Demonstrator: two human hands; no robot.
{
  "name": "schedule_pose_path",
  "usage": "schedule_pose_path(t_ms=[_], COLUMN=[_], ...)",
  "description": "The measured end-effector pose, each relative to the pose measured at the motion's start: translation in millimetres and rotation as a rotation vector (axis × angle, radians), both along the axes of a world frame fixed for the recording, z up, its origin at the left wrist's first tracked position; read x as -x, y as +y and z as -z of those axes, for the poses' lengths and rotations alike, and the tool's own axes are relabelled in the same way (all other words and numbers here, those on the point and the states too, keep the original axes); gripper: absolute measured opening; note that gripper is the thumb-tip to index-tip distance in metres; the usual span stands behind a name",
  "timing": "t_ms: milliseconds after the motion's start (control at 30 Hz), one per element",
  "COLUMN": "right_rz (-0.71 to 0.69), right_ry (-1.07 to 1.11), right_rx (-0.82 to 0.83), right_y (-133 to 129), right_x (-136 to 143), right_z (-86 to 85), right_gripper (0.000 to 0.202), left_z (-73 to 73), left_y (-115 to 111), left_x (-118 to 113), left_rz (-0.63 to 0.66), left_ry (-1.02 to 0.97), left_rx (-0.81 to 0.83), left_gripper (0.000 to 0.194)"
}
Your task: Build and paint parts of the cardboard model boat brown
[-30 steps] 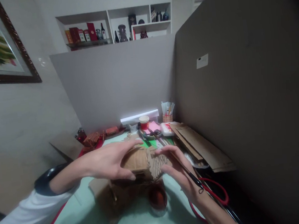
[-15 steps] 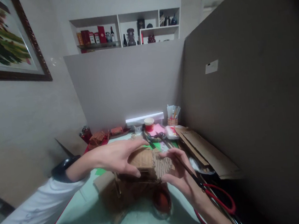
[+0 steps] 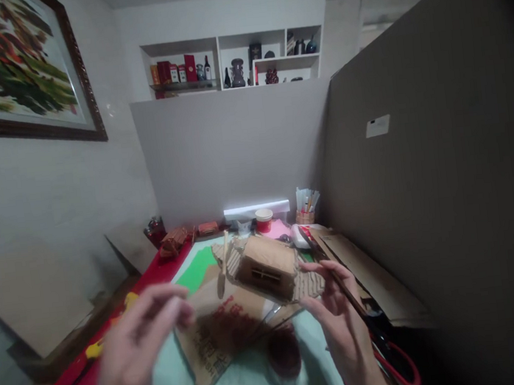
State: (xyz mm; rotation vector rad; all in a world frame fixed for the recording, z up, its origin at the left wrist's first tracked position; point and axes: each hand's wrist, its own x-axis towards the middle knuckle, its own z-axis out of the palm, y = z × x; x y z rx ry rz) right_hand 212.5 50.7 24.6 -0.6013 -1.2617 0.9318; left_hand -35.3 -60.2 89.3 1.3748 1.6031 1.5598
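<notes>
A small cardboard house model (image 3: 270, 255) with a dark barred window stands at mid-table, corrugated card jutting from its ends. My right hand (image 3: 343, 315) is at its right side, thumb and fingertips at the corrugated card (image 3: 309, 285). A long dark stick, which looks like a brush (image 3: 347, 287), is held across that hand's fingers. My left hand (image 3: 138, 346) is at the left front, apart from the model and smeared by motion; nothing shows in it. Beneath the model lies a brown paper bag (image 3: 228, 318) with printing. In front stands a jar (image 3: 284, 361) with dark reddish contents.
Red-handled scissors (image 3: 404, 367) lie by my right wrist. Flat cardboard pieces (image 3: 376, 278) line the right side against a grey partition (image 3: 238, 145). At the back stand a red-and-white cup (image 3: 264, 219) and a holder with sticks (image 3: 306, 215). Green paper (image 3: 196, 269) lies on the left.
My left hand has drawn back from over the model towards the lower left, uncovering its roof and window. The model now appears turned. The right hand stays at its right side.
</notes>
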Motion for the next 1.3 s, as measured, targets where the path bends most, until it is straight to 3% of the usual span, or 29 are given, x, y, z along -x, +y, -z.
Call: schedule_pose_path(t_ms=[33, 100, 167, 267, 367, 433, 533, 733, 933, 1067, 1200, 1300], right_rz=[0.010, 0.027, 0.034, 0.019, 0.004, -0.006, -0.045, -0.094, -0.096, -0.046, 0.138, 0.241], right_ry=[0.003, 0.007, 0.003, -0.021, -0.038, -0.037, -0.041, -0.047, -0.040, -0.019, -0.010, 0.042], right_rx=[-0.005, -0.016, -0.020, -0.012, -0.003, 0.002, 0.020, 0.039, 0.030, 0.025, 0.099, 0.105], right_y=[-2, -8, -12, -18, -19, -18, -15, -17, -15, -10, -9, -8], right_x=[1, 3, 5, 7, 8, 10, 12, 20, 26, 19, 7, 0], right_z=[0.5, 1.8, 3.1, 5.3, 8.8, 12.5, 19.3, 28.7, 30.8, 21.7, 3.7, -11.7], right_gripper=[0.050, 0.050, 0.051, 0.050, 0.051, 0.053, 0.056, 0.060, 0.057, 0.046, 0.026, 0.024], left_z=[16.4, 41.9, 54.8, 54.7, 48.2, 47.2, 51.6, 63.0, 62.7, 61.2, 55.4, 49.6], left_y=[2, 13, 27, 43, 48, 49, 50, 53, 56, 55, 53, 53], left_x=[-10, -34, -56, -77, -81, -80, -77, -72, -70, -57, -35, -21], left_rz=[0.003, 0.145, 0.284, 0.417, 0.574, 0.607, 0.544, 0.471, 0.419, 0.342, 0.270, 0.292], left_ry=[-0.166, -0.480, -0.734, -0.958, -1.070, -1.112, -1.133, -1.118, -1.133, -1.114, -1.025, -0.941], left_rx=[0.027, 0.059, 0.016, -0.037, -0.062, -0.070, -0.086, -0.132, -0.135, -0.117, -0.065, -0.027], left_gripper=[0.026, 0.032, 0.044, 0.040, 0.026, 0.021, 0.021, 0.049, 0.042, 0.048, 0.059, 0.066])
